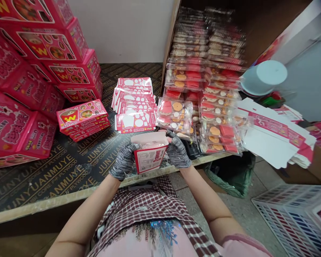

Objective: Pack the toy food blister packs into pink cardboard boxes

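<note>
We count two hands, both in grey knit gloves. The left hand (124, 160) and the right hand (178, 150) are closed on a single pink folding carton (149, 151), one on each side, so we mark the grip as grasping, not released. The carton is held up in the air just over the front edge of the plywood table (42, 182), with a white printed panel facing us and a pale end at the top.

Just beyond the hands are two piles of flat pink box blanks (133, 107), one behind the other, with sheet counts unclear. To their left is one small stack of made-up boxes (81, 117), about four, though we can't be exact. Further left, large pink cartons (29, 46) are stacked in a heap, at least six, the rest cut off.

To the right, one clear plastic pack (173, 116) lies in front of two tall columns of similar packs (211, 89), too blurred to count. Further right we see one loose bundle of flat die-cut sheets (273, 132) and one upturned pale blue tub (263, 76). Below the table are one green bag (231, 175) and one white plastic crate (291, 221). The person wears one checked apron (147, 203).
</note>
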The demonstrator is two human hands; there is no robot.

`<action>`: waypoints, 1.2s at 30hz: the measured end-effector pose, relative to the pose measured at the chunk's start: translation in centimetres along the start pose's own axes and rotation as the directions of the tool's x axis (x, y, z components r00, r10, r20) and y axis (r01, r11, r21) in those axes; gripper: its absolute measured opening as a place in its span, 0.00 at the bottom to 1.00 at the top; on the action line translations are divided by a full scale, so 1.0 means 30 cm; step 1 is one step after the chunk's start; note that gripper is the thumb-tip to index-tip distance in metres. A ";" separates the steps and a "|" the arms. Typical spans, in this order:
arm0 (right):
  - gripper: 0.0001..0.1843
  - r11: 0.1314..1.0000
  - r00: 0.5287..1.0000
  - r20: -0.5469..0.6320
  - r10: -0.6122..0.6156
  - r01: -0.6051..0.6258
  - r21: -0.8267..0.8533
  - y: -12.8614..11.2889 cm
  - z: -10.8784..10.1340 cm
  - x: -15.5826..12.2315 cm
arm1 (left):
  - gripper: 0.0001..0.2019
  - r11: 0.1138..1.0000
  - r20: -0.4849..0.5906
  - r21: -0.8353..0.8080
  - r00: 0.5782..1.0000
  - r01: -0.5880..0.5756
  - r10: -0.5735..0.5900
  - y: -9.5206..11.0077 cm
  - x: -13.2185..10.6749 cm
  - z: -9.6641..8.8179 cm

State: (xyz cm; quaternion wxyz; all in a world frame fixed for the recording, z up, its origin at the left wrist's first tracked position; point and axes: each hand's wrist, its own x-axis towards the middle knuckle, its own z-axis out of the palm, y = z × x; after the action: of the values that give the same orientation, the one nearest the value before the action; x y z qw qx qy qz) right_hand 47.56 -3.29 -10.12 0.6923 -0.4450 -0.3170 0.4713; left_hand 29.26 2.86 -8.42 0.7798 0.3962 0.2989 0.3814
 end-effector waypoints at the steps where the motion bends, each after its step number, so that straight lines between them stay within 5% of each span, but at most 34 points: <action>1: 0.19 1.000 1.000 -0.013 0.010 -0.010 0.011 0.002 0.003 -0.007 | 0.14 0.999 0.011 0.034 1.000 -0.019 0.019 0.001 0.002 -0.005; 4: 0.18 1.000 0.997 -0.080 -0.012 0.013 0.019 0.013 0.021 -0.025 | 0.16 0.986 -0.043 0.106 0.990 -0.126 0.131 -0.007 0.003 -0.011; 9: 0.14 0.982 0.980 -0.142 -0.136 0.152 0.111 0.031 0.072 -0.048 | 0.09 0.919 -0.207 0.168 0.899 -0.357 0.387 -0.038 -0.016 0.019; 15: 0.17 0.945 0.943 -0.219 -0.252 0.191 -0.265 0.035 0.065 -0.040 | 0.10 0.841 -0.039 0.403 0.911 -0.361 0.410 -0.008 -0.016 0.006; 19: 0.13 0.933 0.949 -0.172 -0.265 0.208 -0.292 0.034 0.039 -0.034 | 0.09 0.746 0.054 0.546 0.905 -0.381 0.423 0.019 -0.022 -0.024; 23: 0.12 0.892 0.946 -0.098 -0.310 0.254 -0.375 0.055 -0.014 -0.052 | 0.08 0.512 0.269 0.690 0.838 -0.512 0.475 0.018 -0.036 -0.078; 26: 0.12 0.804 0.928 0.017 -0.373 0.332 -0.492 0.083 -0.053 -0.079 | 0.06 0.225 0.462 0.740 0.722 -0.634 0.516 0.014 -0.030 -0.103; 30: 0.11 0.687 0.910 0.090 -0.405 0.368 -0.626 0.084 -0.077 -0.123 | 0.06 -0.119 0.685 0.687 0.583 -0.717 0.436 -0.004 -0.007 -0.049; 33: 0.16 0.595 0.890 0.040 -0.454 0.336 -0.730 0.055 -0.148 -0.152 | 0.15 -0.276 0.715 0.695 0.593 -0.664 0.371 -0.025 0.001 -0.001; 36: 0.17 0.517 0.776 -0.235 -0.586 0.134 -0.846 0.031 -0.325 -0.173 | 0.19 -0.233 0.652 0.756 0.675 -0.611 0.346 -0.036 0.007 -0.010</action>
State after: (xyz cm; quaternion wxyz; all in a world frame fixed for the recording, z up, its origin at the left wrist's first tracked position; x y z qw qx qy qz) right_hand 53.74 -11.09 -15.01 0.5628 -0.7280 -0.3913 -0.0111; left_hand 29.52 2.72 -9.54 0.0870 0.9273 0.2115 0.2964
